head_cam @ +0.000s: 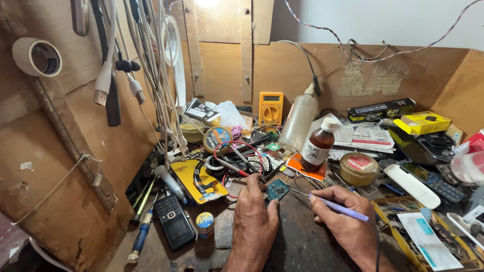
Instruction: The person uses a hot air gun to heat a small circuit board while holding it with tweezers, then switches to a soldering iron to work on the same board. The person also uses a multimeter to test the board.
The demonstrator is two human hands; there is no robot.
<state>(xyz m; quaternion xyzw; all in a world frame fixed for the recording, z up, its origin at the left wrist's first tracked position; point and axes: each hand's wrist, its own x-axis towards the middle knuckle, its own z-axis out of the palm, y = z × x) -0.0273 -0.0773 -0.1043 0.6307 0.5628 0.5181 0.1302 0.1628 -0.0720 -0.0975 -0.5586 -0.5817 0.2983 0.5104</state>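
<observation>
My left hand (253, 215) rests on the worn workbench and pins a small blue-green circuit board (277, 190) with its fingertips. My right hand (343, 214) holds a purple-handled soldering iron (337, 207) like a pen. Its thin metal tip points left and ends just right of the board. A dark cord runs from the iron down past my right wrist.
A black phone (174, 221), small solder tin (204, 222) and screwdrivers (141, 236) lie at left. Behind the board stand a brown bottle (318, 143), squeeze bottle (298, 118), yellow multimeter (270, 108), round tin (357, 167) and tape. Cables hang at upper left; a parts tray (428, 242) sits right.
</observation>
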